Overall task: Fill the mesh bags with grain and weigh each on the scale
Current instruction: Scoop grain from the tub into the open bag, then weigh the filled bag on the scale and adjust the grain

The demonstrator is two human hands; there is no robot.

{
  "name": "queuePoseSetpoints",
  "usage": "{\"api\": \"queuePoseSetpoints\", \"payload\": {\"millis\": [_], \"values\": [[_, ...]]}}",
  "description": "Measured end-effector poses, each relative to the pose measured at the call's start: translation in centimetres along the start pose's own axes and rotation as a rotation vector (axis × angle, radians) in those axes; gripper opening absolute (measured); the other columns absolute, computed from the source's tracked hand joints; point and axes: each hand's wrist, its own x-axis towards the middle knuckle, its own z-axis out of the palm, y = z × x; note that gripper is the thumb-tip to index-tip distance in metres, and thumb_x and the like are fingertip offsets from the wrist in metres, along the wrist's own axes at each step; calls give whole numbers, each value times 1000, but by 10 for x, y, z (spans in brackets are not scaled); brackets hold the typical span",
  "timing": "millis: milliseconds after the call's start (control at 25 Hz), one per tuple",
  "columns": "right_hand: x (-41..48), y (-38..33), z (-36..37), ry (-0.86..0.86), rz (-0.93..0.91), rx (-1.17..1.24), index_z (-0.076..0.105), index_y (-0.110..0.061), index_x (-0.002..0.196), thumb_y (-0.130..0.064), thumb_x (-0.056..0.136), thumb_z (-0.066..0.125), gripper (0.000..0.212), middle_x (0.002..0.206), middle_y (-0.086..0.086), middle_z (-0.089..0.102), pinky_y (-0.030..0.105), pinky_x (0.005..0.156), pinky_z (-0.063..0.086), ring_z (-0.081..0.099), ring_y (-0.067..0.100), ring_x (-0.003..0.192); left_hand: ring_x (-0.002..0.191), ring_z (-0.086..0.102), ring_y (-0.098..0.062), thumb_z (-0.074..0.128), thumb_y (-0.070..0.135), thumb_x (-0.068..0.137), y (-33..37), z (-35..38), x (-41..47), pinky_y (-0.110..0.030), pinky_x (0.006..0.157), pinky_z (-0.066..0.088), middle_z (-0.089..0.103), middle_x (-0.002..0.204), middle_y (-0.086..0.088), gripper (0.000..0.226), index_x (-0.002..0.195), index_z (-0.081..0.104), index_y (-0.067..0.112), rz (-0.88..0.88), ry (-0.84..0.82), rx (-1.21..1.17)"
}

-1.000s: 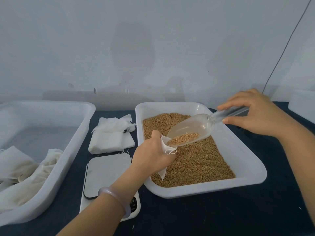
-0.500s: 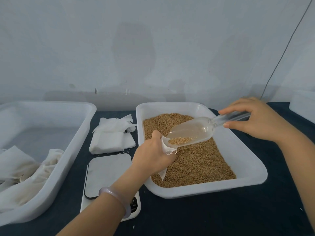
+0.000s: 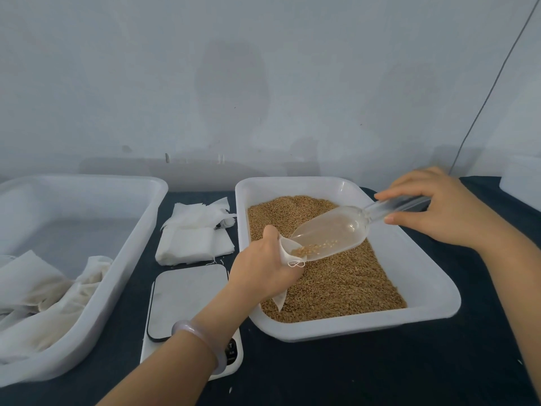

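The left hand (image 3: 263, 268) curls round the small white mesh bag (image 3: 285, 249), its open top touching the low lip of the clear plastic scoop (image 3: 333, 230), which slants down from the right hand (image 3: 439, 212) pinching its handle, above the white plastic tray (image 3: 351, 332) of brown grain (image 3: 345, 285).

Clear glossy plastic scoop (image 3: 336, 230); white, smooth plastic tray (image 3: 433, 294); thin white cloth bag (image 3: 288, 253); matt dark cloth on the table (image 3: 380, 373); scale (image 3: 187, 300) with a smooth grey top.
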Motion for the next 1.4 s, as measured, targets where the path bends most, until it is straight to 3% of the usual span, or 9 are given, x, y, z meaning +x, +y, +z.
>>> {"api": "queuePoseSetpoints", "payload": {"millis": [320,480,560,760,880,1000,1080,1240,1400], "values": [[-14,26,27,29,233,287,67,-43,90,-18,73,79,32,97,-23,64,20,82,37,55,-7,94,63,52,-17,56,37,84,-2,0,0,-26,48,31,52,74,6,31,95,36,16,11,16,-21],[-18,34,70,-60,408,103,64,-41,102,-31,78,74,28,103,-20,62,43,103,33,53,12,112,56,44,-13,48,33,91,-4,-1,1,-27,48,30,49,69,3,20,88,34,19,22,35,-103],[-18,32,93,-124,377,-96,63,-43,104,-39,79,71,27,110,-18,62,55,112,17,47,15,119,57,45,-15,44,32,94,-4,-2,2,-29,52,34,52,70,1,18,82,34,22,-14,25,-181],[-12,14,115,-229,411,-254,60,-44,106,-55,72,70,37,116,-18,60,64,107,-7,41,15,126,55,43,-8,46,39,95,-1,-19,1,-21,50,34,49,68,4,24,76,38,25,-26,-29,-366],[1,-34,113,-134,216,73,58,-39,116,-76,62,58,65,115,-22,61,41,102,39,53,3,111,48,40,-1,55,43,90,0,-38,-4,-17,47,31,46,62,9,29,71,41,27,-16,51,-389],[6,-102,114,-260,10,437,55,-52,103,-88,48,55,65,93,-31,62,14,68,45,58,-12,86,50,46,1,64,44,83,-11,-64,-12,-13,45,34,51,61,10,29,67,47,27,-59,185,-350],[9,-130,126,-241,-40,451,54,-50,100,-75,49,65,58,87,-24,63,12,60,45,57,-13,80,53,48,5,66,43,81,-20,-79,-20,-9,46,36,53,61,11,28,66,48,28,-107,255,-299],[24,-168,153,-194,-102,539,61,-39,81,-37,74,67,10,77,-16,64,9,52,41,59,-8,67,53,47,4,72,44,75,-44,-104,-38,-8,50,36,51,60,14,30,70,48,27,-110,277,-251],[42,-177,172,-274,-133,471,61,-30,65,-5,83,57,31,58,-14,58,17,48,38,52,-3,49,82,56,-1,86,45,51,-82,-135,-51,-16,70,42,57,96,14,69,106,49,26,-181,-71,-288]]}}
